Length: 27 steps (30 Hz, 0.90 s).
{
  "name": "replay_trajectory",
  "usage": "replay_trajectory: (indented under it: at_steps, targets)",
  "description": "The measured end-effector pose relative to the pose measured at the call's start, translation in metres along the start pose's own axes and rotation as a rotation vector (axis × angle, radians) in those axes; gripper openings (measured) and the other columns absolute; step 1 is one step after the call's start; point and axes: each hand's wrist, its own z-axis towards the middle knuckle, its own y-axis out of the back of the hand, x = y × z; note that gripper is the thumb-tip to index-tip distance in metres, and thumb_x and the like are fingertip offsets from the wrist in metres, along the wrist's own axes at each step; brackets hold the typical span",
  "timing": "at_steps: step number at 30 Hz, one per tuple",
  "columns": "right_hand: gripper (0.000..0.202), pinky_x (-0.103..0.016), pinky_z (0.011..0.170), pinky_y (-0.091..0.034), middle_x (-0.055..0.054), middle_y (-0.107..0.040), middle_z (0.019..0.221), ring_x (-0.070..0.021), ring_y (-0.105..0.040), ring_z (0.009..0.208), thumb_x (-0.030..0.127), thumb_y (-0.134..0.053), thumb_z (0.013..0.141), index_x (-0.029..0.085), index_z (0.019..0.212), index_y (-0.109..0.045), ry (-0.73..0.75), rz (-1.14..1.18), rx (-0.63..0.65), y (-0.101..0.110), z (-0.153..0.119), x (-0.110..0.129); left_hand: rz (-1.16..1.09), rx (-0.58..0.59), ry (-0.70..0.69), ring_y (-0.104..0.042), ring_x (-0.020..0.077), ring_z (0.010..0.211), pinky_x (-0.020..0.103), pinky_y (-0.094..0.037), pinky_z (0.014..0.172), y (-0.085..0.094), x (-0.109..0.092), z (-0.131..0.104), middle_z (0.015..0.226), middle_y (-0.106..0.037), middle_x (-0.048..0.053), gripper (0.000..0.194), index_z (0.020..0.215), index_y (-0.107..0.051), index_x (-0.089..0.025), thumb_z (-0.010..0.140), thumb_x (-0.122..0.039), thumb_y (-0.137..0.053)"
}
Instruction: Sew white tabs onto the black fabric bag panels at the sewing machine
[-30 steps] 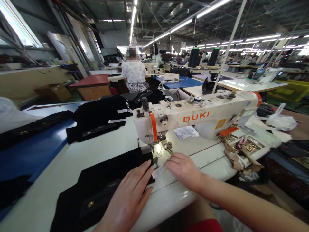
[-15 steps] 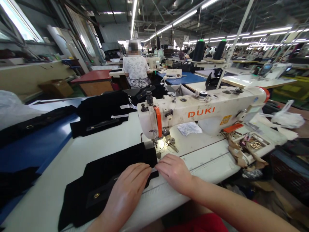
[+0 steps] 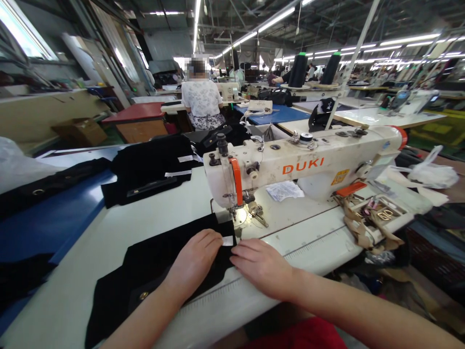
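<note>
A black fabric piece (image 3: 152,261) lies on the white sewing table, its right end just in front of the needle area of the white sewing machine (image 3: 269,165). My left hand (image 3: 198,261) rests on the fabric, fingers together, pinching a short white strip (image 3: 227,241) near the right edge. At that edge, my right hand (image 3: 261,266) has its fingers closed on the black fabric; its fingertips are close to the strip. A gold fitting (image 3: 144,295) shows on the fabric, partly beside my left forearm.
More black pieces (image 3: 152,165) with white strips lie behind on the left. A tray (image 3: 397,212) of small metal parts and tan straps stands at the right. A person (image 3: 202,102) sits farther back.
My left hand has moved slightly up and away along the fabric, and the white strip now lies farther from the table's front edge. My right hand has shifted slightly nearer the front.
</note>
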Motion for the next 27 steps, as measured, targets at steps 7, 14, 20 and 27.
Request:
replay_trajectory:
  at_steps: [7, 14, 20, 27]
  targets:
    - [0.019, -0.034, 0.092, -0.047, -0.011, -0.067, 0.110, -0.0197, -0.057, 0.104, 0.018, -0.050, 0.096, 0.012, 0.106, -0.064, 0.075, -0.032, 0.172, 0.003, 0.003, -0.004, -0.022, 0.178, 0.001, -0.064, 0.0197, 0.094, 0.036, -0.054, 0.087, -0.006, 0.006, -0.006, 0.102, -0.068, 0.007, 0.031, 0.105, -0.064, -0.016, 0.088, -0.003, -0.041]
    - [0.019, -0.034, 0.092, -0.046, -0.010, -0.067, 0.107, -0.0206, -0.056, 0.104, 0.018, -0.048, 0.097, 0.012, 0.103, -0.064, 0.082, -0.050, 0.171, 0.001, 0.005, -0.007, 0.099, 0.178, -0.059, -0.065, 0.0208, 0.094, 0.036, -0.054, 0.086, -0.007, 0.006, -0.002, 0.101, -0.069, 0.007, 0.033, 0.110, -0.064, -0.018, 0.089, -0.003, -0.044]
    - [0.020, -0.034, 0.093, -0.046, -0.010, -0.067, 0.108, -0.0210, -0.056, 0.103, 0.017, -0.047, 0.097, 0.012, 0.100, -0.065, 0.077, -0.053, 0.148, 0.000, 0.002, -0.008, 0.138, 0.136, -0.063, -0.065, 0.0224, 0.096, 0.038, -0.054, 0.089, -0.011, 0.000, 0.001, 0.101, -0.070, 0.009, 0.028, 0.101, -0.065, -0.012, 0.090, -0.002, -0.042]
    - [0.020, -0.034, 0.092, -0.046, -0.010, -0.067, 0.107, -0.0210, -0.058, 0.101, 0.017, -0.047, 0.097, 0.011, 0.096, -0.066, 0.059, -0.056, 0.114, -0.001, 0.001, -0.008, 0.116, 0.094, -0.103, -0.066, 0.0213, 0.093, 0.036, -0.055, 0.087, -0.014, 0.000, 0.004, 0.098, -0.071, 0.009, 0.030, 0.100, -0.064, -0.011, 0.091, -0.003, -0.037]
